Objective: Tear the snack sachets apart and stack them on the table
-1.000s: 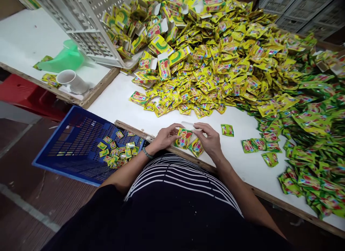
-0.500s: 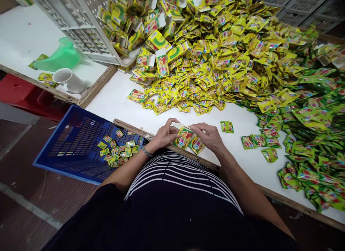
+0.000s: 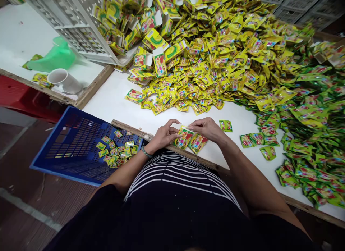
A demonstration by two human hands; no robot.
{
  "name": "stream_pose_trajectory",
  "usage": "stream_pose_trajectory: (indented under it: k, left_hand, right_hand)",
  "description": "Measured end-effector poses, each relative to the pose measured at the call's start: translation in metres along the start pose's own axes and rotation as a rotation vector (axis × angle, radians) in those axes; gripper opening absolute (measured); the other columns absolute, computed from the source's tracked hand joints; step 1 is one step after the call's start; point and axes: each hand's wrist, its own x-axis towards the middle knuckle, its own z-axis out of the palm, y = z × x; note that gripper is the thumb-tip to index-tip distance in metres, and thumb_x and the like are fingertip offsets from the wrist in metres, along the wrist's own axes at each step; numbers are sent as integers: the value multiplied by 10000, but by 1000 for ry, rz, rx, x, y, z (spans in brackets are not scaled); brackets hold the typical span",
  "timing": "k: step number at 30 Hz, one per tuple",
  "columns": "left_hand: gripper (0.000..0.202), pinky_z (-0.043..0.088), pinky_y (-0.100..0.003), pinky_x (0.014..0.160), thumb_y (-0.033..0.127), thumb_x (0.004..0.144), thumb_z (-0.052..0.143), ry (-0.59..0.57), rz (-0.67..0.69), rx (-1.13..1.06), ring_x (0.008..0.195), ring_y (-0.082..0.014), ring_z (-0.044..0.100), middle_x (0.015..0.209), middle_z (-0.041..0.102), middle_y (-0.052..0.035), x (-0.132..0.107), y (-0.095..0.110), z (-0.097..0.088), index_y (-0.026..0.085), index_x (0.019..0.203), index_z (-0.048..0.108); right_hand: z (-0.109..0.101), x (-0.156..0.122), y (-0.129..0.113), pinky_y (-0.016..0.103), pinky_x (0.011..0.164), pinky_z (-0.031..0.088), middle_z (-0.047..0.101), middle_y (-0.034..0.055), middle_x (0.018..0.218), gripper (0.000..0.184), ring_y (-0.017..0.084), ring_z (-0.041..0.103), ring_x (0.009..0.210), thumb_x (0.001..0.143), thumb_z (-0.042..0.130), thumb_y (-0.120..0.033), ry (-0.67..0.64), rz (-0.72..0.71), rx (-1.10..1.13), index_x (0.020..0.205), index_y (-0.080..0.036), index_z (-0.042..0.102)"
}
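A small yellow-green carton (image 3: 184,137) with red fruit artwork is held near the table's front edge. My left hand (image 3: 165,135) grips its left side between thumb and fingers. My right hand (image 3: 207,128) is closed at the carton's top edge, its fingertips pinching around the pale flap. Just right of the carton, below my right hand, lies a similar yellow-green pack (image 3: 198,142). One green sachet (image 3: 225,126) rests on the white table beyond my right wrist. Farther right lie several more green sachets (image 3: 258,138) in a row.
A large heap of yellow sachets (image 3: 215,64) covers the back, with green sachets (image 3: 315,136) at right. Several open cartons (image 3: 153,39) lie beside a white crate (image 3: 81,28). A blue crate (image 3: 51,168) with small cartons stands lower left. A white mug (image 3: 64,81) sits near a green scoop (image 3: 52,60).
My right hand has moved slightly up at the carton's top, showing more of the neighbouring pack. My left hand keeps its hold. The whole view has shifted a little.
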Motion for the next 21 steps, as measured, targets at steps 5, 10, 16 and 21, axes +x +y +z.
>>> stream_pose_trajectory:
  k: [5, 10, 16, 21]
  left_hand:
    - [536, 489, -276, 757, 370, 821, 659, 22, 83, 202, 834, -182, 685, 936, 730, -56, -5, 5, 1, 221, 1312, 508]
    - [374, 477, -261, 741, 366, 856, 611, 37, 104, 290, 852, -186, 681, 913, 736, -45, -6, 6, 3, 226, 1202, 609]
    - [334, 456, -242, 716, 399, 838, 628, 23, 116, 288, 759, -154, 642, 813, 704, -9, 0, 6, -1, 208, 1112, 632]
    - [347, 429, -231, 659, 355, 863, 575, 106, 116, 342, 688, -136, 594, 760, 661, 9, 24, 23, 7, 214, 1180, 573]
  right_hand:
    - [18, -18, 11, 390, 794, 527, 772, 41, 919, 239, 224, 674, 849, 844, 611, -419, 141, -217, -65, 909, -265, 782]
    - [43, -32, 18, 467, 881, 530, 757, 35, 988, 216, 245, 670, 938, 873, 593, -372, 308, -262, -87, 1014, -318, 748]
    - [57, -27, 8, 436, 903, 522, 753, 58, 967, 230, 233, 670, 934, 914, 530, -336, 433, -277, -169, 929, -274, 751]
    - [20, -23, 27, 411, 852, 537, 750, 75, 977, 239, 230, 666, 938, 901, 521, -352, 606, -189, -108, 938, -236, 727]
